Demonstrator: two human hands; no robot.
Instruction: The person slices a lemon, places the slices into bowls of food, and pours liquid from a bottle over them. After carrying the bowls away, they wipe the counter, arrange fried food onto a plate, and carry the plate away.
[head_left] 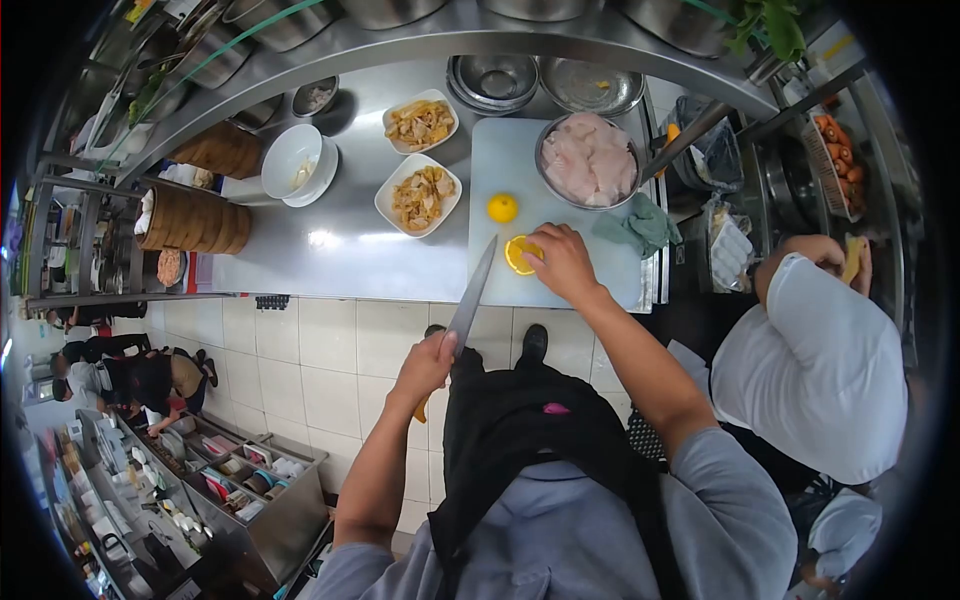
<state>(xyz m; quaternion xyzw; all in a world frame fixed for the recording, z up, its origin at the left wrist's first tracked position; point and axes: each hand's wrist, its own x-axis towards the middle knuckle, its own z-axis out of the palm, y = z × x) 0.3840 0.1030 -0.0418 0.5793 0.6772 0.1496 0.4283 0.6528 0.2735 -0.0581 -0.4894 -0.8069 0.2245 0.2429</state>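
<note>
My left hand [428, 362] is closed around the handle of a long kitchen knife [474, 292]. Its blade points up and away, the tip just over the front left edge of the white cutting board [612, 285]. On the board, my right hand [562, 262] has its fingers on a cut lemon [521, 255], the yellow cut face showing to the left. Another lemon piece [502, 207], rounded and yellow, lies a little farther back. A metal bowl of pale raw fillets [588, 160] stands at the board's back right, with a green cloth [640, 228] in front of it.
Two white dishes of cooked food [420, 195] and a white bowl [300, 165] stand on the steel counter [350, 262]. Bamboo steamers [195, 220] are at its left end. A steel shelf [430, 45] spans the back. A person in white [810, 360] works close on my right.
</note>
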